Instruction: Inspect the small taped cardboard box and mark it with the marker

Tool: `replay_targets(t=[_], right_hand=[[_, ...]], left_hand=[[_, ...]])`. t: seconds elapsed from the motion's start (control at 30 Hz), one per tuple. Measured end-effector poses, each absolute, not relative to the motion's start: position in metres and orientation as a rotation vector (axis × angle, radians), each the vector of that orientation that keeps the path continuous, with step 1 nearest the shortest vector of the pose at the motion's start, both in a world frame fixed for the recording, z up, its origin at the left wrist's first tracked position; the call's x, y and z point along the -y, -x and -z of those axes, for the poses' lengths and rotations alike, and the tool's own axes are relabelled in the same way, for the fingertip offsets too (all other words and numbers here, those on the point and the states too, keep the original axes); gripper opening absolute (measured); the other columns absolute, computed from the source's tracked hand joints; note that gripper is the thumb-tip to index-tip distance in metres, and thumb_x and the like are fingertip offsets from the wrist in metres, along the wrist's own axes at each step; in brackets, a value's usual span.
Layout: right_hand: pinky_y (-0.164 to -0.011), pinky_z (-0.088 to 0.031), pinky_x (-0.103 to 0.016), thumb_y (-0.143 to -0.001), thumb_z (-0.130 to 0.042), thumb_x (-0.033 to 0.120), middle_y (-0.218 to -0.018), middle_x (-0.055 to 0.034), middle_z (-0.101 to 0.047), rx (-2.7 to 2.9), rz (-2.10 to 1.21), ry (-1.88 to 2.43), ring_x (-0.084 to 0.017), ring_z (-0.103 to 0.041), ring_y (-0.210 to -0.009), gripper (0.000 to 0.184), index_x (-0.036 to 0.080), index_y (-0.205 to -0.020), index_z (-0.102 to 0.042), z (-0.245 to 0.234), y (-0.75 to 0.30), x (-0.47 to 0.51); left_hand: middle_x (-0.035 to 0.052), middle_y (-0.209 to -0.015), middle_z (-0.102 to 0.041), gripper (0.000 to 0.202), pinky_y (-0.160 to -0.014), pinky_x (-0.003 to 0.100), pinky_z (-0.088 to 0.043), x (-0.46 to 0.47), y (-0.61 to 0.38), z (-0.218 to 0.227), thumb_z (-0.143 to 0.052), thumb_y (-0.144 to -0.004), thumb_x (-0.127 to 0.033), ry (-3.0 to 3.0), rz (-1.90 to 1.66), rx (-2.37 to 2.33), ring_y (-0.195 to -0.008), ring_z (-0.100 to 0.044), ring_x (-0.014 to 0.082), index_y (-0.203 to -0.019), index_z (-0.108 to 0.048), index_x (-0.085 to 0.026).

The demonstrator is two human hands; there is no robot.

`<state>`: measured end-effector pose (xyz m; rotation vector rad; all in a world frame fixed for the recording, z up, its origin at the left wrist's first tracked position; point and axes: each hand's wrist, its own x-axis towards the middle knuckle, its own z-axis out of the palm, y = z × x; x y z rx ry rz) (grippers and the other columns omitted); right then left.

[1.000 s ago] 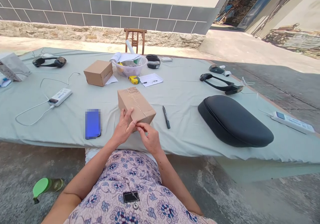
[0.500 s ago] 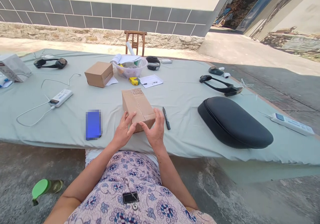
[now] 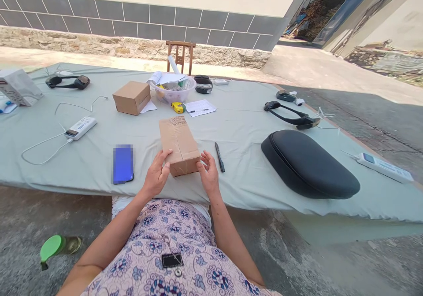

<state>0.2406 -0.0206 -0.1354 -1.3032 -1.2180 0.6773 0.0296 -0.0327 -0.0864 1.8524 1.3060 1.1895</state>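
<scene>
A taped brown cardboard box [image 3: 180, 139] lies on the cloth-covered table in front of me, its near end towards my body. My left hand [image 3: 157, 172] holds its near left corner, the thumb at the front end and the fingers along the side. At the near right corner, my right hand [image 3: 208, 170] has its thumb against the box and its fingers bent beside it. A black marker pen [image 3: 220, 157] lies just right of that hand. To the left of my left hand is a phone [image 3: 123, 164] with a blurred-out blue screen.
Behind the box are a second carton [image 3: 131, 98], a yellow tape measure [image 3: 178, 107], a paper sheet [image 3: 201, 107] and a plastic basket [image 3: 175, 94]. A black case [image 3: 310, 164] and a headset [image 3: 292, 115] lie right. A white power bank [image 3: 80, 128] with a cable lies left.
My hands have moved apart from the top of the near end to its two corners. The box has shifted and turned slightly to the left.
</scene>
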Motion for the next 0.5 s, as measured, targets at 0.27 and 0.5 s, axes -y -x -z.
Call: replay_targets(t=[0.27, 0.5], right_hand=[[-0.089, -0.057, -0.042, -0.085, -0.056, 0.061, -0.108, -0.0138, -0.074, 1.241, -0.836, 1.363, -0.024, -0.072, -0.093, 0.058, 0.016, -0.123, -0.059, 0.153, -0.239, 0.022], [-0.075, -0.058, -0.035, -0.083, -0.06, 0.053, -0.094, -0.0073, -0.071, 1.213, -0.765, 1.385, -0.019, -0.069, -0.076, 0.041, 0.02, -0.106, -0.062, 0.144, -0.239, 0.027]], left_hand=[[0.0108, -0.132, -0.062, 0.054, -0.076, 0.034, -0.062, 0.027, -0.024, 0.105, -0.039, -0.085, -0.024, -1.286, -1.242, -1.281, -0.117, -0.061, 0.0233, -0.138, -0.046, -0.021], [0.01, -0.122, -0.068, 0.048, -0.096, 0.042, -0.053, 0.02, -0.021, 0.118, -0.045, -0.081, -0.02, -1.535, -1.096, -1.526, -0.113, -0.064, 0.0252, -0.126, -0.061, -0.019]])
